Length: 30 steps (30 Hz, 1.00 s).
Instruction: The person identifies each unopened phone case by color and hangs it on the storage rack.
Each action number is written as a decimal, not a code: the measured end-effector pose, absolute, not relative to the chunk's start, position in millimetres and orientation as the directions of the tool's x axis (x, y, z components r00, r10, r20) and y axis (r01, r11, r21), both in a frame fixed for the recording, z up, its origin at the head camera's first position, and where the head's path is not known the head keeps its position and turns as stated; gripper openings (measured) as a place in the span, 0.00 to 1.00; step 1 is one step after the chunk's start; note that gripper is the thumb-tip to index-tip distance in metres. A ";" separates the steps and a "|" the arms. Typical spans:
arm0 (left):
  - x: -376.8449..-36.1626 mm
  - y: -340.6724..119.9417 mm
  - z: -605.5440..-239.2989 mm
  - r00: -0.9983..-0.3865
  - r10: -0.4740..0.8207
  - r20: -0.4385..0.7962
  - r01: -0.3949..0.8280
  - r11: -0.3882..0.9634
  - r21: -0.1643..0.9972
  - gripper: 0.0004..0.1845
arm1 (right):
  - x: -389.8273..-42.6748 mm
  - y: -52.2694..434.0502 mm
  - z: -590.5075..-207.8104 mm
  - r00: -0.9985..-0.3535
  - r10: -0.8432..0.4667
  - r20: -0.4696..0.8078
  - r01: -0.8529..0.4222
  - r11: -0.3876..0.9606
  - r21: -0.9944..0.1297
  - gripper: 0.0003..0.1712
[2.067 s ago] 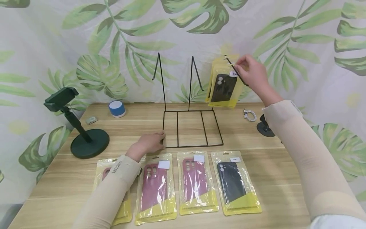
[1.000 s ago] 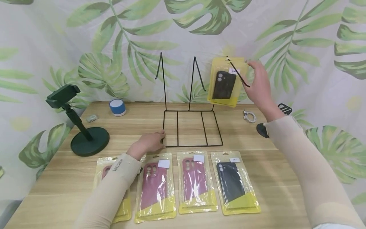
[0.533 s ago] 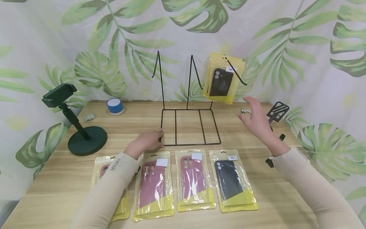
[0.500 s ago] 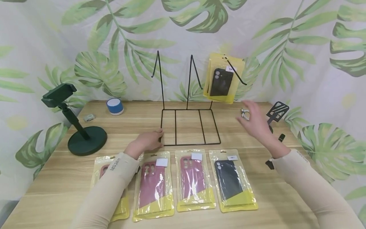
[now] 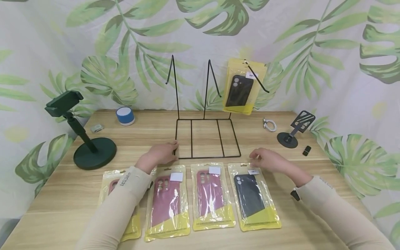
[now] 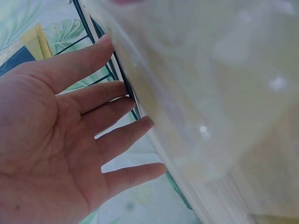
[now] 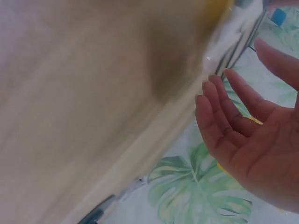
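A packet (image 5: 253, 198) lies flat on a wood-grain counter (image 5: 304, 229), its clear film showing a dark phone case with two round camera holes, a small white label (image 5: 253, 172) near the top and a yellow patch slanting across the foot. It is the rightmost of four in a row, beside two packets of pink cases (image 5: 166, 201) (image 5: 210, 194). At its top edge hovers a person's right hand (image 5: 270, 160), its grip loose and empty; whether the fingertips touch the film cannot be told. The left hand (image 5: 159, 153) rests at the near left corner of a black wire rack (image 5: 191, 139), where yellow packets (image 5: 242, 88) hang from the right-hand hook. The head view shows only the back of that hand; the left wrist view reveals its palm and a wide grip, fingers spread and straight, tips at the wire. The right wrist view shows the gap between right thumb and fingers, while clear film blurs at the upper edge.
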<state>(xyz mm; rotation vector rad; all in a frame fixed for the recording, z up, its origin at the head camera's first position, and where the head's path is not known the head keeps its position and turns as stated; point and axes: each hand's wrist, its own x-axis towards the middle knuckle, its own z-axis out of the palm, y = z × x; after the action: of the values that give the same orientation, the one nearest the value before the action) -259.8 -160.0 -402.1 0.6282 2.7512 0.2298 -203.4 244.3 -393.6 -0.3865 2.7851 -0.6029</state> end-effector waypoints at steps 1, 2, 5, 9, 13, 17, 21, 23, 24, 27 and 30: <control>-259.7 -160.1 -401.9 -0.857 0.446 -0.260 0.396 0.891 0.223 0.34 | -203.2 244.2 -396.0 -0.926 -0.316 -0.208 -0.206 0.882 -0.425 0.23; -259.7 -160.0 -401.6 -0.857 0.446 -0.259 0.396 0.890 0.224 0.34 | -203.0 244.1 -398.2 -0.923 -0.323 -0.210 -0.215 0.884 -0.415 0.24; -259.6 -160.1 -400.5 -0.856 0.450 -0.254 0.400 0.889 0.225 0.34 | -201.6 243.3 -403.0 -0.918 -0.341 -0.202 -0.241 0.885 -0.398 0.24; -259.7 -160.1 -399.4 -0.854 0.453 -0.256 0.404 0.887 0.223 0.34 | -200.3 243.0 -405.8 -0.919 -0.347 -0.186 -0.252 0.882 -0.400 0.14; -260.8 -159.4 -400.8 -0.854 0.453 -0.256 0.404 0.887 0.223 0.34 | -199.6 243.8 -407.4 -0.926 -0.338 -0.170 -0.246 0.879 -0.408 0.05; -261.8 -158.7 -402.2 -0.855 0.449 -0.258 0.400 0.889 0.222 0.34 | -196.7 246.0 -406.1 -0.941 -0.312 -0.130 -0.231 0.876 -0.424 0.05; -262.0 -159.0 -403.2 -0.854 0.450 -0.259 0.403 0.889 0.216 0.34 | -192.0 249.0 -398.5 -0.959 -0.279 -0.042 -0.229 0.855 -0.465 0.06; -262.0 -159.2 -403.5 -0.854 0.452 -0.259 0.404 0.889 0.217 0.34 | -188.7 249.2 -391.7 -0.963 -0.267 0.033 -0.250 0.842 -0.478 0.07; -262.0 -159.3 -403.5 -0.853 0.452 -0.259 0.404 0.888 0.218 0.34 | -187.1 249.3 -388.3 -0.963 -0.261 0.073 -0.263 0.833 -0.488 0.08; -261.7 -159.8 -403.4 -0.854 0.450 -0.261 0.399 0.889 0.227 0.34 | -182.2 248.8 -378.7 -0.937 -0.266 0.225 -0.344 0.811 -0.473 0.07; -261.5 -160.3 -403.9 -0.855 0.450 -0.259 0.397 0.888 0.231 0.34 | -176.7 248.9 -370.5 -0.873 -0.312 0.374 -0.457 0.791 -0.407 0.03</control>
<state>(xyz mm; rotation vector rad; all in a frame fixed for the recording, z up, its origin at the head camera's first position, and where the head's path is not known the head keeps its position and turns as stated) -261.5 -160.3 -403.9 0.6320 2.7486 0.2437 -176.7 248.9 -370.5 -0.7142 3.2446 -0.8656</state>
